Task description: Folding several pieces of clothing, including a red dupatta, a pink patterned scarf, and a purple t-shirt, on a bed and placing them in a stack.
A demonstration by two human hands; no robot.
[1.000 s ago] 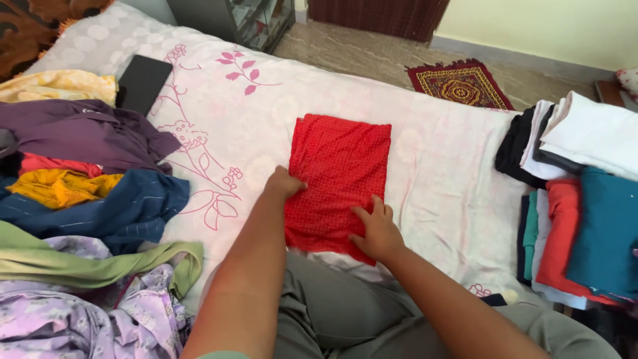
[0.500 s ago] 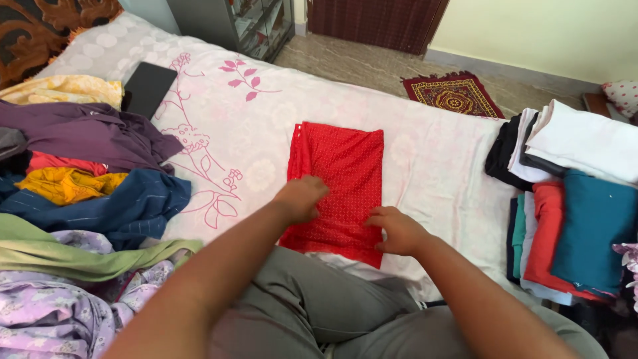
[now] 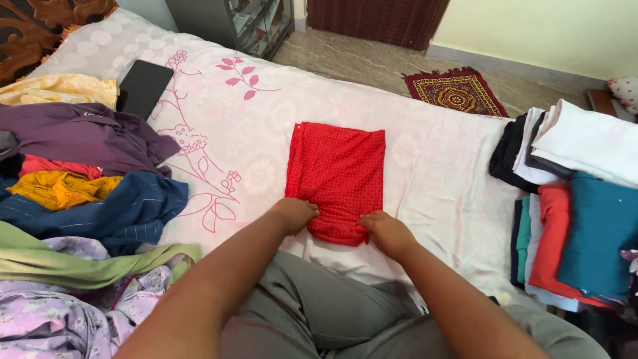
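A folded red cloth with small dots (image 3: 337, 176) lies flat on the white bedsheet with pink flowers (image 3: 232, 113). My left hand (image 3: 296, 214) pinches its near left corner. My right hand (image 3: 383, 233) grips the near right corner. Both hands rest at the cloth's near edge, just beyond my grey-trousered knees (image 3: 312, 312).
A heap of unfolded clothes (image 3: 73, 193) in purple, yellow, blue, green and lilac lies on the left. Stacks of folded clothes (image 3: 571, 213) stand on the right. A black flat case (image 3: 141, 86) lies at the far left. A small patterned rug (image 3: 455, 91) is on the floor.
The hands moved from the middle of the red cloth to its near edge and closed on the two near corners. The cloth now lies smoother and narrower.
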